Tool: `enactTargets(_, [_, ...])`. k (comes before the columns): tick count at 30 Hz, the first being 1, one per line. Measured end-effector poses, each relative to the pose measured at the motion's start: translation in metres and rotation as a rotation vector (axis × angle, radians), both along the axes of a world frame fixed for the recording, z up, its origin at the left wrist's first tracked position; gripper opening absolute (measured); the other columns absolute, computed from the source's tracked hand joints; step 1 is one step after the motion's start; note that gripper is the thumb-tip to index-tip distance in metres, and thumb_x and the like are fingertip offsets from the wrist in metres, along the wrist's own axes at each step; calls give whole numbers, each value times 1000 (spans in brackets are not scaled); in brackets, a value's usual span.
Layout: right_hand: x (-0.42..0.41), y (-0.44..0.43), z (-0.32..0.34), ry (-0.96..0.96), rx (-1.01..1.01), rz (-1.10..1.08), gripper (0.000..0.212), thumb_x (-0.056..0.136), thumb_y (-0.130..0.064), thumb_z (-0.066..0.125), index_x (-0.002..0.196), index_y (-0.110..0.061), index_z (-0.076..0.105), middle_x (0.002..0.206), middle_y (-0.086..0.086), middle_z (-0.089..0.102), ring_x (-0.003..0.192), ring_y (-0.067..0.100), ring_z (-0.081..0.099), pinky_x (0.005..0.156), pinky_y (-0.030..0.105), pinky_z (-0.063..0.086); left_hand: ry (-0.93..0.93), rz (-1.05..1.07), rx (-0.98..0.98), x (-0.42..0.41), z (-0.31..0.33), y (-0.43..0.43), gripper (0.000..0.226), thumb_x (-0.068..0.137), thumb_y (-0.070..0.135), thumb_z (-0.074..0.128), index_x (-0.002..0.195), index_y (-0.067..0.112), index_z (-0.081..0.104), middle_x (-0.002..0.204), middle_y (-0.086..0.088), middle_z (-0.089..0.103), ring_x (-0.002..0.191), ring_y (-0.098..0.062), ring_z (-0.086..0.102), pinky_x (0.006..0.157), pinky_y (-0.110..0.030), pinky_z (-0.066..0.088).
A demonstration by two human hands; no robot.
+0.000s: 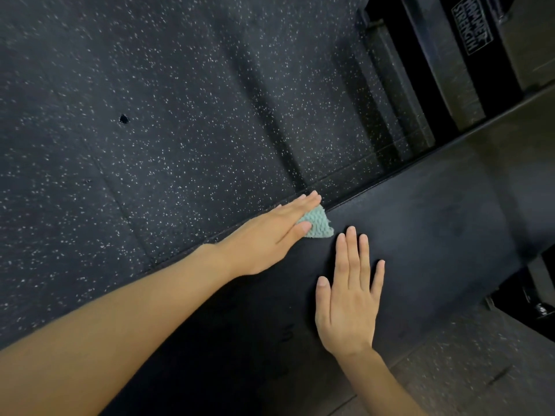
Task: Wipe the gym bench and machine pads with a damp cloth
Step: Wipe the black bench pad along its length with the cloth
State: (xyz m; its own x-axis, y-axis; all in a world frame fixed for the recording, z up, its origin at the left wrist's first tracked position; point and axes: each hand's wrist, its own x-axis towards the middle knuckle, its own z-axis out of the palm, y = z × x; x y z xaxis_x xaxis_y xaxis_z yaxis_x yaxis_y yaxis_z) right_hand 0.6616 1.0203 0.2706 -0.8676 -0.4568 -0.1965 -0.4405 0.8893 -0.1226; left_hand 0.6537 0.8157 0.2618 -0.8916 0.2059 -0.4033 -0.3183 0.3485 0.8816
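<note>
A long black bench pad runs diagonally from lower left to upper right. My left hand lies flat with straight fingers, pressing a small pale green cloth onto the pad near its far edge; most of the cloth is hidden under the fingers. My right hand rests flat on the pad just right of the cloth, fingers straight and slightly spread, holding nothing.
Black rubber floor with white speckles lies beyond the pad's far edge. A black machine frame with white lettering stands at the upper right. Metal bench parts show below the pad at the right.
</note>
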Motion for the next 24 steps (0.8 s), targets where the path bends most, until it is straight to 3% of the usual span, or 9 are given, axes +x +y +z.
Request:
enactTargets(7, [1, 0, -2, 16, -18, -10, 64, 96, -31, 27, 156, -13, 13, 165, 2, 10, 153, 20, 7, 122, 49, 3, -2, -84, -75, 62, 11, -37, 58, 102, 39, 24, 156, 35, 5, 160, 30, 1, 141, 20, -1, 114, -5, -2])
enactTargets(13, [2, -1, -2, 26, -44, -22, 64, 96, -31, 27, 156, -12, 15, 165, 2, 11, 153, 21, 7, 122, 50, 4, -95, -80, -101, 117, 19, -64, 55, 100, 43, 21, 150, 48, 0, 152, 45, -4, 141, 20, -3, 117, -9, -3])
enactTargets(24, [3, -1, -4, 35, -40, -9, 65, 96, -32, 26, 156, -9, 15, 165, 3, 10, 153, 22, 7, 122, 50, 3, -15, -18, -86, 68, 8, -32, 53, 106, 34, 26, 156, 30, 8, 162, 22, 5, 145, 14, -1, 120, -14, -2])
